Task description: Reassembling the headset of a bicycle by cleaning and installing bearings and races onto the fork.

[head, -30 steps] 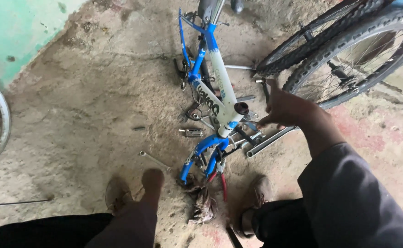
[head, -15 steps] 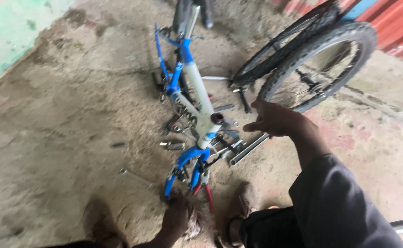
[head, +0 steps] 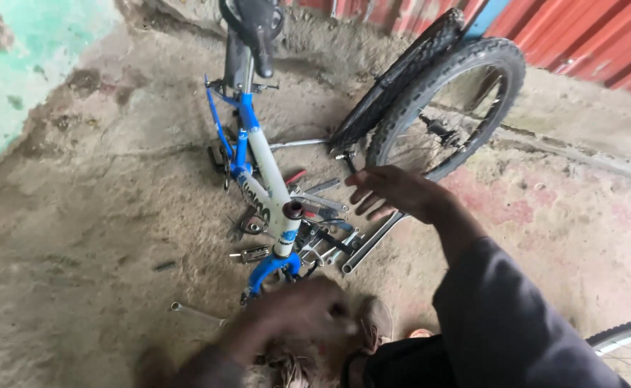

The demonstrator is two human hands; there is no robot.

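Down on the rough, stained concrete floor point(head: 78, 215) lies a blue-and-white metal bicycle frame point(head: 261, 190), stripped of its wheels, its black saddle end point(head: 254, 21) pointing away from the person. The right hand point(head: 394, 192) hovers open, fingers spread and holding nothing, above a scatter of silver wrenches and small metal parts point(head: 322, 230) just beside the frame's middle. The left hand point(head: 297, 316) is low in view near the frame's blue end, too blurred by motion to tell whether it grips anything. Two knobby black tyres point(head: 437, 100) lean together just beyond the right hand, and the edge of a third wheel point(head: 628, 341) shows at the lower right, so I count one frame and three wheels; the loose tools overlap too much for an exact count, though one long grey metal tube point(head: 369, 244) and one separate wrench point(head: 197, 311) lying apart on the floor are distinct. As a judgement, a sleeve or reaching hand could nudge the small parts across the gritty floor, or the leaning tyres could tip onto the tool pile.
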